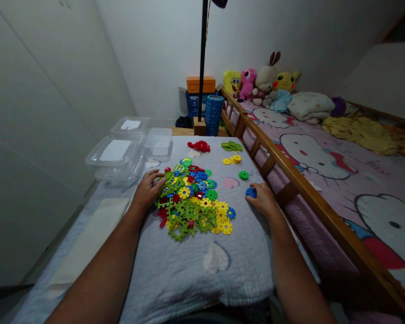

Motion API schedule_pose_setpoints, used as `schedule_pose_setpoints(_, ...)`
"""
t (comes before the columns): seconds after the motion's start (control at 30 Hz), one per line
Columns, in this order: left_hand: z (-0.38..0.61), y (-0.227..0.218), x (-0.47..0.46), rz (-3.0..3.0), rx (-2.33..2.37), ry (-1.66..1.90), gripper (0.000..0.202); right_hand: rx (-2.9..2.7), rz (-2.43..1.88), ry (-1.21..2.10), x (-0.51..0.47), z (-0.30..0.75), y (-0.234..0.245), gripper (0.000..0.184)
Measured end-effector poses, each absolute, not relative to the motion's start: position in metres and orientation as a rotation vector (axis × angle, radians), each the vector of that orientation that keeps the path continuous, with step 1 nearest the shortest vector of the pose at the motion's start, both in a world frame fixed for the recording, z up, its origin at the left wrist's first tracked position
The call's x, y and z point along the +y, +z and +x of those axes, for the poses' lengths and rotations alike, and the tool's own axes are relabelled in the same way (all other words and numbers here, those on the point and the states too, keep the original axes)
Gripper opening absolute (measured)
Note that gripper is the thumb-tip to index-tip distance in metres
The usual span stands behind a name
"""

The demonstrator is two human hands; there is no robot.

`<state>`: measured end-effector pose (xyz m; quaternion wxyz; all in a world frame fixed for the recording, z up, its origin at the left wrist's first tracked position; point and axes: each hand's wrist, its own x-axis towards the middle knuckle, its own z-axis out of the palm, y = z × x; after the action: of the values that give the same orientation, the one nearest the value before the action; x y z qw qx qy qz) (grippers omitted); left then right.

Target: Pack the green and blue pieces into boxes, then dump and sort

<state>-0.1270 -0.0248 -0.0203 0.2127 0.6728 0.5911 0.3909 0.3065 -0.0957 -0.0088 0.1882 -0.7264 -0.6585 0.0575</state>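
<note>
A mixed pile of plastic building pieces (192, 211) lies on the cloth, with green lattice shapes, yellow, blue and green notched discs and red bits. At its left edge rests my left hand (148, 189), fingers apart and slightly curved, holding nothing. My right hand (263, 198) is at the right side of the cloth, its thumb and fingers around blue notched discs (251, 192). Just beyond that hand sits a green disc stack (243, 175). Farther back are yellow discs (235, 159), light green pieces (231, 146) and a heap of red pieces (199, 146).
Clear plastic boxes with lids (116, 150) stand at the back left. A wooden bed rail (276, 166) runs along the right side. Behind the cloth are a black pole (202, 63) and a blue roller (214, 114). Plush toys (265, 81) sit on the bed.
</note>
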Motion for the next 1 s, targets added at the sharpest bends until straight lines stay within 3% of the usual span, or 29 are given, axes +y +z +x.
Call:
schedule_pose_setpoints(0.13,-0.125,-0.016,-0.027,1.999,1.632,1.04,0.046,-1.815,-1.987,0.071,-0.101,0.3,0.005,0.041)
schedule_pose_setpoints(0.27,-0.117,-0.009,-0.033,2.146,1.642,1.045,0.044,-2.005,-1.802,0.407,-0.113,0.277,0.017,0.02)
schedule_pose_setpoints(0.33,-0.113,-0.005,-0.037,2.204,1.64,1.061,0.041,-2.11,-1.713,0.571,-0.121,0.263,0.017,0.019)
schedule_pose_setpoints(0.57,-0.096,0.008,-0.049,2.328,1.537,1.056,0.037,-2.14,-1.671,0.674,-0.128,0.249,0.005,0.02)
schedule_pose_setpoints(0.77,-0.076,0.025,-0.063,2.475,1.428,0.872,0.039,-1.867,-1.637,0.88,-0.122,0.255,0.005,0.004)
schedule_pose_setpoints(1.0,-0.046,0.03,-0.111,2.646,1.203,0.674,0.05,-1.234,-1.624,0.553,-0.11,0.295,-0.001,0.022)
